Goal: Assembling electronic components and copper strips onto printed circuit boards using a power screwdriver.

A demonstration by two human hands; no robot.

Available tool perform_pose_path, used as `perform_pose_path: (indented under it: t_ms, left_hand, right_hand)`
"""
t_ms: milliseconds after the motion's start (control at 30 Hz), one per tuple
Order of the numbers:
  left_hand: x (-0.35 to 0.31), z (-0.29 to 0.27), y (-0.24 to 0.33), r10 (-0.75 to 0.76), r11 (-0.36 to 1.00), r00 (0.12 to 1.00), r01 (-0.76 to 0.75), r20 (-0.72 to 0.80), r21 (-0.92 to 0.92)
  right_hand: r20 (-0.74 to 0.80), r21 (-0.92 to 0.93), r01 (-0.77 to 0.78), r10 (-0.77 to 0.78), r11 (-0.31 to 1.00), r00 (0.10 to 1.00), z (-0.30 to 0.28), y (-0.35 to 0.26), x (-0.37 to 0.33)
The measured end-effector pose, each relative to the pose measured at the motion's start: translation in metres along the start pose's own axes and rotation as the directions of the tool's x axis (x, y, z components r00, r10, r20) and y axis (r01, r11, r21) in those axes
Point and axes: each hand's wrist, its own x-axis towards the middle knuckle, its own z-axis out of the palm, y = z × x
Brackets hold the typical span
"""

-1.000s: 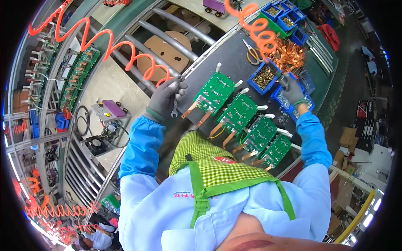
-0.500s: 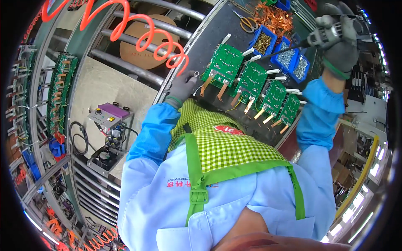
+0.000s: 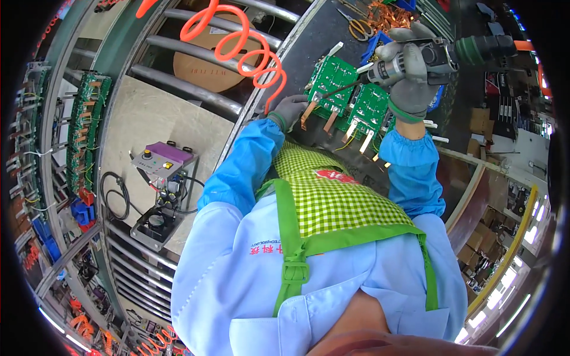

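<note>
My right hand (image 3: 412,74), in a grey glove, is wrapped round a grey-and-black power screwdriver (image 3: 386,70). The tool's long thin bit points left and reaches the lower part of the leftmost green circuit board (image 3: 333,77). At that board's lower left edge is my left hand (image 3: 289,110), also gloved, its fingers drawn together beside a copper strip (image 3: 308,114); what they hold is hidden. A second circuit board (image 3: 372,105) lies just right of the first, partly under the tool and right hand. Copper strips stick out from the boards' near edges.
A coiled orange hose (image 3: 261,59) hangs near my left hand. Scissors (image 3: 360,28), copper pieces (image 3: 389,15) and a blue bin (image 3: 375,44) sit at the far side of the dark bench. Metal rollers (image 3: 184,89) and a purple-topped device (image 3: 163,159) stand left.
My right hand has brought the power screwdriver left and nearer, its bit now at the leftmost board. My left hand has moved right to that board's edge; the small metal ring at its fingers is out of sight.
</note>
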Motion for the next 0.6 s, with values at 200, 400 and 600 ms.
perform_pose_path:
  t_ms: [200,400,600]
  left_hand:
    - [0.008,0.001,-0.013,-0.097,0.968,0.988,0.123,0.124,-0.219]
    - [-0.001,0.0,-0.007,-0.102,0.937,0.972,0.165,0.211,-0.308]
    - [-0.006,0.003,-0.007,-0.152,0.814,0.939,0.296,0.307,-0.501]
  right_hand:
    - [0.044,0.3,-0.038,0.026,0.953,0.999,-0.012,0.016,-0.008]
    - [-0.096,-0.083,0.005,-0.013,0.997,0.995,0.004,0.016,-0.02]
    - [-0.036,0.104,0.024,-0.021,0.994,0.999,0.005,0.003,-0.009]
